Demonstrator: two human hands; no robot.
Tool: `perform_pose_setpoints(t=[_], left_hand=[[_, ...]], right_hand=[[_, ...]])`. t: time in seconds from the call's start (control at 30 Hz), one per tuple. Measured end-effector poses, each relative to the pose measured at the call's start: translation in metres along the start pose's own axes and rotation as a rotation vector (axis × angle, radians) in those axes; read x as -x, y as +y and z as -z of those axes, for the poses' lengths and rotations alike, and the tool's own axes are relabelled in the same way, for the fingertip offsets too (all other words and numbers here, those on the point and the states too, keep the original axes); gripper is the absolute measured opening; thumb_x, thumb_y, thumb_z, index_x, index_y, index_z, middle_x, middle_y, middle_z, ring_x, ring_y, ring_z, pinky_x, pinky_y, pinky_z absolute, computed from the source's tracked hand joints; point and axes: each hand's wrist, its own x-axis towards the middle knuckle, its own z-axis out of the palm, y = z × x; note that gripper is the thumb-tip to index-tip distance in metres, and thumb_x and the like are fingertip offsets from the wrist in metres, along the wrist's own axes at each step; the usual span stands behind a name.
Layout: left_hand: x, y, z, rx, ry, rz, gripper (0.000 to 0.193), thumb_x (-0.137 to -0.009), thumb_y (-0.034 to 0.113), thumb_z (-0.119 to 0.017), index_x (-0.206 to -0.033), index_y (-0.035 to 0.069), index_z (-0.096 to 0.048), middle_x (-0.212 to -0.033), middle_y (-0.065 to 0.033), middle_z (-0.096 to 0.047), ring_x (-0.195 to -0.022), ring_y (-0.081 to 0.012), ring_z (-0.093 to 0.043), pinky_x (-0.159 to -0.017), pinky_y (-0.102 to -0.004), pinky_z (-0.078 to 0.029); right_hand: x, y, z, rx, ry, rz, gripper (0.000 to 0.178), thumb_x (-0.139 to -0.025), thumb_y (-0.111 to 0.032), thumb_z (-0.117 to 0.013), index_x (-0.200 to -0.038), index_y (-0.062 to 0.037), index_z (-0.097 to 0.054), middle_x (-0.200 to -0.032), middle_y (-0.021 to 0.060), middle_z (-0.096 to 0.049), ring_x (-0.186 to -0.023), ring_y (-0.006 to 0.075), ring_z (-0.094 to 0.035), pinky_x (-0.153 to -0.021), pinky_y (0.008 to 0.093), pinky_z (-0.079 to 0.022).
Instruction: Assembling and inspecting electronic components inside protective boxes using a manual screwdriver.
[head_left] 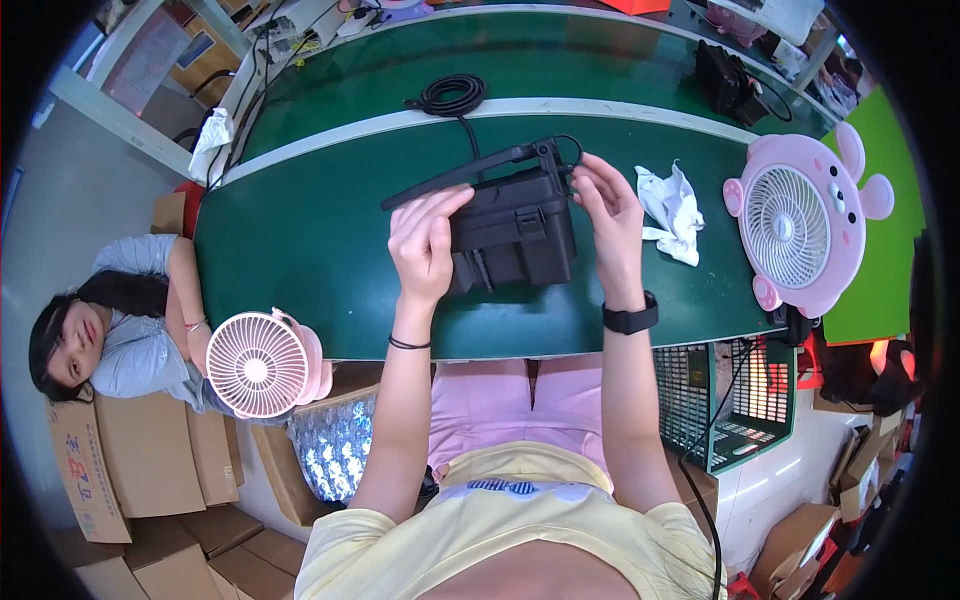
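Note:
A black box-shaped plastic device (pixel 515 235) with a long flat arm (pixel 455 178) sticking out to the left rests on the green table (pixel 300 250). My left hand (pixel 425 245) grips its left side. At its upper right corner my right hand (pixel 607 205) pinches a thin black cable. That cable runs back to a black coil (pixel 452 95) farther up the table. My right wrist wears a black watch (pixel 630 319).
A crumpled white cloth (pixel 672 212) lies right of the device. A pink animal-shaped fan (pixel 800 225) stands at the table's right end, a small pink fan (pixel 260 365) at its near left edge. A person (pixel 120 320) sits at left among cardboard boxes (pixel 130 470).

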Motion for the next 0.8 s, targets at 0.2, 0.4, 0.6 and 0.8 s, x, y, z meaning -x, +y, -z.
perform_pose_setpoints(t=[0.2,0.4,0.6,0.8], left_hand=[[0.005,0.008,0.004,-0.016,0.001,-0.051,0.021,-0.094,0.018,-0.057,-0.098,0.010,-0.076,-0.100,-0.0072,-0.076,-0.091,-0.0239,-0.071,-0.080,-0.0344,-0.046],[0.015,0.016,0.004,-0.072,-0.009,-0.076,0.018,-0.089,0.024,-0.065,-0.096,0.012,-0.076,-0.094,-0.0039,-0.075,-0.081,-0.0224,-0.069,-0.074,-0.0349,-0.045],[0.028,0.043,-0.009,-0.261,-0.072,-0.150,0.034,-0.078,0.034,-0.074,-0.106,0.015,-0.073,-0.101,0.0006,-0.071,-0.087,-0.0178,-0.065,-0.082,-0.0347,-0.046],[0.003,0.024,0.000,-0.294,-0.096,-0.037,0.035,-0.086,0.028,-0.068,-0.115,0.009,-0.067,-0.107,-0.0104,-0.068,-0.099,-0.0299,-0.064,-0.091,-0.0431,-0.046]], right_hand=[[0.008,0.011,-0.007,-0.145,0.064,0.084,0.036,-0.098,-0.005,-0.064,-0.132,-0.0028,-0.054,-0.118,0.0113,-0.071,-0.105,0.0118,-0.064,-0.091,0.0241,-0.050],[0.020,0.009,0.005,-0.069,0.131,0.101,0.037,-0.092,-0.001,-0.071,-0.127,-0.0024,-0.057,-0.111,0.0159,-0.074,-0.097,0.0114,-0.068,-0.088,0.0231,-0.051],[0.019,0.006,0.023,0.140,0.157,0.104,0.024,-0.093,0.000,-0.069,-0.116,-0.0007,-0.063,-0.107,0.0130,-0.074,-0.096,0.0123,-0.068,-0.085,0.0234,-0.052],[0.056,-0.042,0.056,1.026,-0.108,0.063,0.033,-0.085,-0.013,-0.075,-0.116,-0.0062,-0.067,-0.115,0.0124,-0.069,-0.103,0.0298,-0.066,-0.090,0.0379,-0.052]])
